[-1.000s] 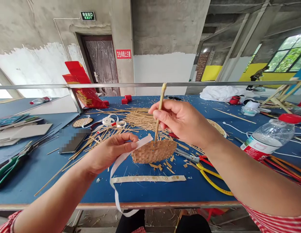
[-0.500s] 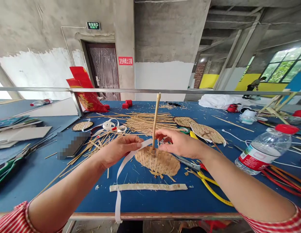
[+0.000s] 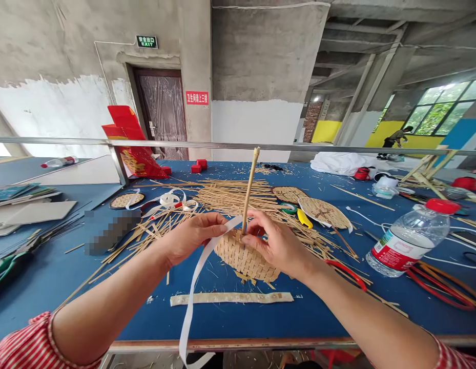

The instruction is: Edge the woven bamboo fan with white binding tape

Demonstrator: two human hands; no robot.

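Note:
My left hand (image 3: 191,237) pinches a long white ribbon (image 3: 191,302) at the left edge of a small woven bamboo fan (image 3: 243,256); the ribbon's free end hangs down past the table's front edge. My right hand (image 3: 276,243) grips the fan at the base of its bamboo stick handle (image 3: 249,187), which stands nearly upright. The fan is held just above the blue table (image 3: 261,318). A flat pale strip (image 3: 232,298) lies on the table in front of the fan.
Loose bamboo strips (image 3: 222,195) are strewn behind my hands. Two more woven fans (image 3: 322,211) lie to the right, beside a yellow cutter (image 3: 304,218). A water bottle (image 3: 409,238) and red cables (image 3: 445,287) lie at the right. Green-handled pliers (image 3: 7,264) lie at far left.
My right hand slid down the stick from its middle to its base at the fan. Both hands now close on the fan's top edge. The view shifted upward.

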